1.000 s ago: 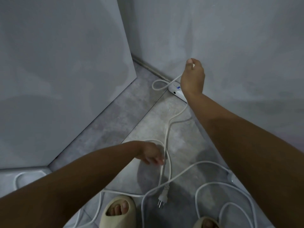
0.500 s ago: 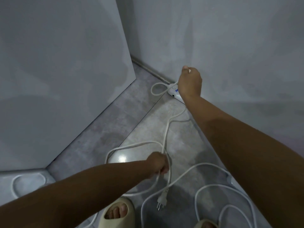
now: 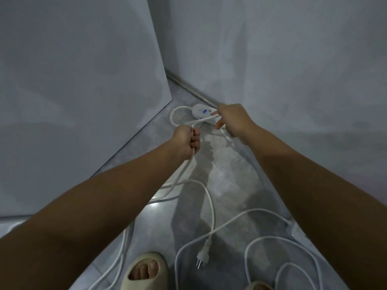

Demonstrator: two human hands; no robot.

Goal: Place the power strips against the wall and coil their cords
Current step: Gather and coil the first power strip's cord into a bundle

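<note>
A white power strip (image 3: 200,110) lies on the floor against the right wall, partly hidden behind my right hand. Its white cord (image 3: 211,201) loops left of the strip, passes through both hands, then trails down the floor to a plug (image 3: 202,257). My left hand (image 3: 185,143) grips the cord in a fist. My right hand (image 3: 232,120) pinches the cord between thumb and fingers just in front of the strip. A second white cord (image 3: 259,239) loops over the floor at lower right.
A grey wall panel (image 3: 83,97) stands on the left and a grey wall (image 3: 293,70) on the right, meeting at a narrow corner. My feet in beige slides (image 3: 146,271) stand at the bottom edge. More cord (image 3: 123,248) lies under my left arm.
My left hand has lifted the cord from the floor up toward the strip. My right hand has dropped from the wall to the cord beside it.
</note>
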